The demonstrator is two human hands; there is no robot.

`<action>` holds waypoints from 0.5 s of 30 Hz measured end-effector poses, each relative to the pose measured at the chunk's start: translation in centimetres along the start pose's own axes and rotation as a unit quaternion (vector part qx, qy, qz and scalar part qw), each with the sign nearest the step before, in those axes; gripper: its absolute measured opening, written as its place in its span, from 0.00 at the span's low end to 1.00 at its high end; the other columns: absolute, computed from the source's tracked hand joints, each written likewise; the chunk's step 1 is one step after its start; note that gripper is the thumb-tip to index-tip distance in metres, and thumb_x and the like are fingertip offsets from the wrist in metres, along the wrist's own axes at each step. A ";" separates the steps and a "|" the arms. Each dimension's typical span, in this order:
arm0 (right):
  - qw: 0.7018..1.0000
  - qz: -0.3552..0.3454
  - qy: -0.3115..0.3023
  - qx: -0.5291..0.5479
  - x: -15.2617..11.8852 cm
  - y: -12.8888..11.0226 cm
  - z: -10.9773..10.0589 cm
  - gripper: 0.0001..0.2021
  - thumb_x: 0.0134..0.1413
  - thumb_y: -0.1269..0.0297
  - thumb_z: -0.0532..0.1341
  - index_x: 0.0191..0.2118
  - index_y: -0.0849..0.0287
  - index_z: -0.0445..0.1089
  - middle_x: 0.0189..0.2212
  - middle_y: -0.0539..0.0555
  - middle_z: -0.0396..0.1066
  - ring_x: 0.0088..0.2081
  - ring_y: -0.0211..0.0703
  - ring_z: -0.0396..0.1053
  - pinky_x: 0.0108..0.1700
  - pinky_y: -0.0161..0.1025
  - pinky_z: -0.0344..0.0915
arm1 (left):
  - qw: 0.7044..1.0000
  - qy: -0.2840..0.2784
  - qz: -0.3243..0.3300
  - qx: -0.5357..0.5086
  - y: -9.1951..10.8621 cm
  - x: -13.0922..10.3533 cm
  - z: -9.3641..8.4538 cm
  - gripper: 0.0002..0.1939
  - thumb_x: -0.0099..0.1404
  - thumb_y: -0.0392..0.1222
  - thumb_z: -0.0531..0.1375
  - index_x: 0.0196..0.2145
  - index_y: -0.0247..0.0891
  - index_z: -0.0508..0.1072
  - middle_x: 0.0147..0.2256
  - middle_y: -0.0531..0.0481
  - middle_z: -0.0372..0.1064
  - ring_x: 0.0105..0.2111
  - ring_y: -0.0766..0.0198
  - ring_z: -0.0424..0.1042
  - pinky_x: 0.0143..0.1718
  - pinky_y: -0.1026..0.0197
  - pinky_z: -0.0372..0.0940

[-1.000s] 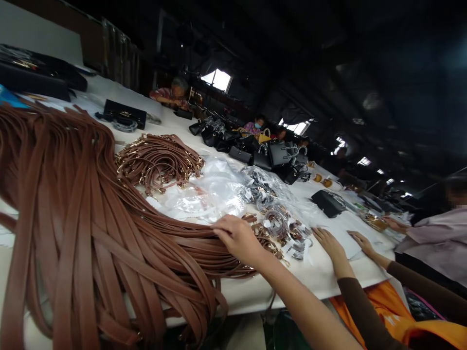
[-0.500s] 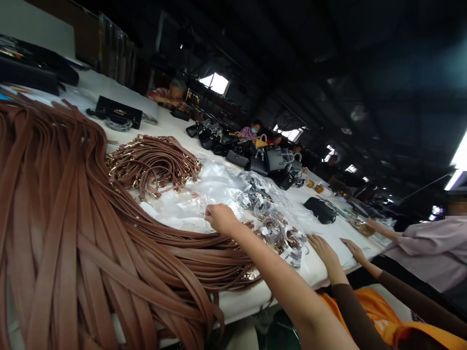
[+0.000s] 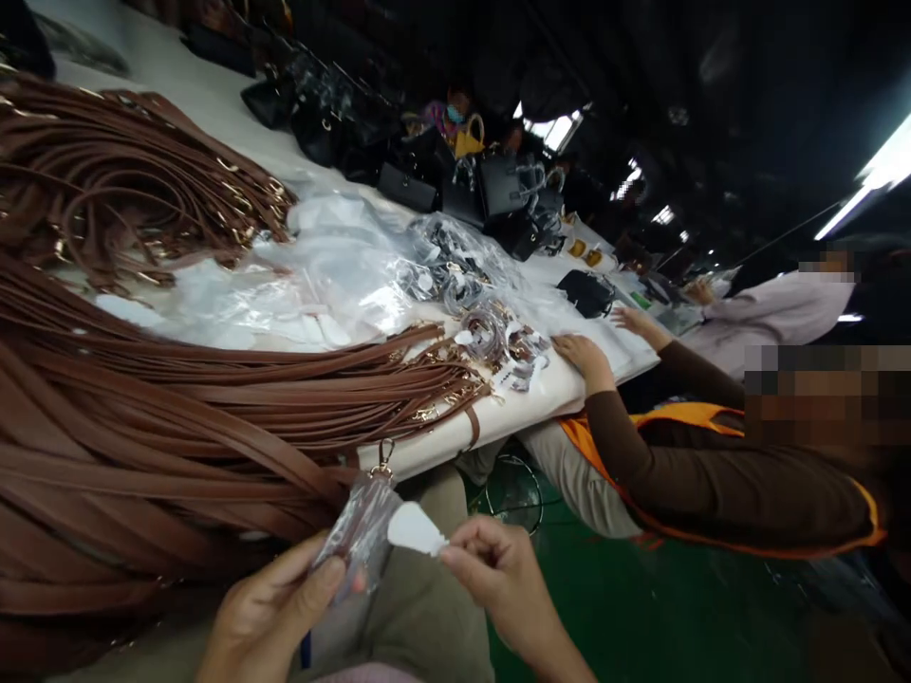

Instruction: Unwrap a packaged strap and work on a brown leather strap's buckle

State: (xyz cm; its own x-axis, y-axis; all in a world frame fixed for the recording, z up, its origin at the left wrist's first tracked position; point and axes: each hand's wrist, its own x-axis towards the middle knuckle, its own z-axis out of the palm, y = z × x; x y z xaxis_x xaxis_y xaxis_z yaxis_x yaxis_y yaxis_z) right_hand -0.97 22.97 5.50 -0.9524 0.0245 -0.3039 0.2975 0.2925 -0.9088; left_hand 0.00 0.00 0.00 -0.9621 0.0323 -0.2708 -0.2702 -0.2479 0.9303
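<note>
My left hand (image 3: 274,598) is closed around a brown strap in a clear plastic sleeve (image 3: 360,531), held over my lap. A gold clasp (image 3: 382,467) sticks out of the sleeve's upper end. Between thumb and fingers, my right hand (image 3: 502,574) pinches the narrow end of a white teardrop-shaped piece (image 3: 413,527). Its wide end lies close beside the sleeve; I cannot tell whether they touch. Just beyond my hands, a thick bundle of long brown straps (image 3: 285,398) drapes along the table edge.
Coiled brown straps (image 3: 142,180) and clear plastic bags (image 3: 342,256) lie on the table (image 3: 419,451). Small wrapped coils (image 3: 488,337) sit further right. A co-worker's hands (image 3: 587,359) rest at the table's edge. Black handbags (image 3: 505,185) stand behind.
The view has swung right and down. My right hand, earlier stretched over the plastic bags, is now near my lap with the white piece. My left hand has come into view with the sleeved strap.
</note>
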 end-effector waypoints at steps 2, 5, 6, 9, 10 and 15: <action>0.997 0.059 0.005 0.043 -1.3 3.2 1.5 0.21 0.46 0.48 0.69 0.27 0.65 0.72 0.15 0.44 0.54 0.19 0.28 0.47 0.23 0.30 0.42 | 0.995 -0.016 0.060 0.084 -0.7 0.7 0.8 0.16 0.60 0.55 0.64 0.39 0.41 0.81 0.37 0.48 0.79 0.39 0.56 0.77 0.41 0.62 0.73; 0.986 0.096 0.029 0.135 -1.7 5.7 3.5 0.21 0.46 0.47 0.68 0.28 0.65 0.71 0.16 0.45 0.58 0.20 0.29 0.51 0.23 0.30 0.45 | 0.938 -0.045 0.236 0.252 -1.2 1.2 2.2 0.09 0.63 0.47 0.64 0.40 0.44 0.80 0.41 0.52 0.78 0.42 0.60 0.76 0.46 0.64 0.69; 0.980 0.095 0.032 0.172 -1.4 6.0 3.9 0.21 0.46 0.48 0.68 0.28 0.64 0.70 0.17 0.46 0.61 0.20 0.30 0.54 0.24 0.30 0.48 | 0.905 -0.066 0.297 0.296 -1.4 1.2 2.7 0.08 0.64 0.45 0.64 0.41 0.45 0.79 0.40 0.53 0.77 0.43 0.61 0.75 0.48 0.64 0.67; 0.958 0.075 0.028 0.276 0.0 6.6 4.6 0.19 0.44 0.50 0.69 0.27 0.63 0.70 0.20 0.48 0.65 0.22 0.31 0.58 0.25 0.30 0.53 | 0.821 -0.142 0.404 0.379 -2.0 1.0 4.0 0.11 0.66 0.39 0.62 0.47 0.43 0.74 0.40 0.53 0.77 0.43 0.62 0.73 0.55 0.59 0.60; 0.949 0.076 0.022 0.306 0.4 6.8 4.8 0.18 0.43 0.51 0.69 0.25 0.63 0.69 0.19 0.48 0.65 0.22 0.31 0.58 0.25 0.30 0.53 | 0.803 -0.156 0.417 0.397 -2.2 0.9 4.2 0.12 0.66 0.38 0.61 0.48 0.41 0.73 0.41 0.52 0.76 0.43 0.61 0.72 0.56 0.58 0.58; 0.878 0.130 -0.082 0.453 1.2 7.7 4.8 0.13 0.38 0.61 0.71 0.25 0.65 0.70 0.18 0.47 0.62 0.19 0.26 0.51 0.21 0.29 0.42 | 0.832 -0.114 0.317 0.441 -2.9 0.0 4.5 0.11 0.68 0.45 0.58 0.47 0.41 0.72 0.42 0.48 0.75 0.44 0.58 0.73 0.49 0.58 0.64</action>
State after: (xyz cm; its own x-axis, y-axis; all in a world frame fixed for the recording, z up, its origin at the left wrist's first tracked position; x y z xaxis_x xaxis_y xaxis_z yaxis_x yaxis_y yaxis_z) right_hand 0.52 20.63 -3.25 -0.8437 -0.1814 -0.5052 0.5056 -0.5846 -0.6345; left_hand 0.64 5.04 -1.63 -0.8771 0.3726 0.3031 0.4677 0.5190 0.7154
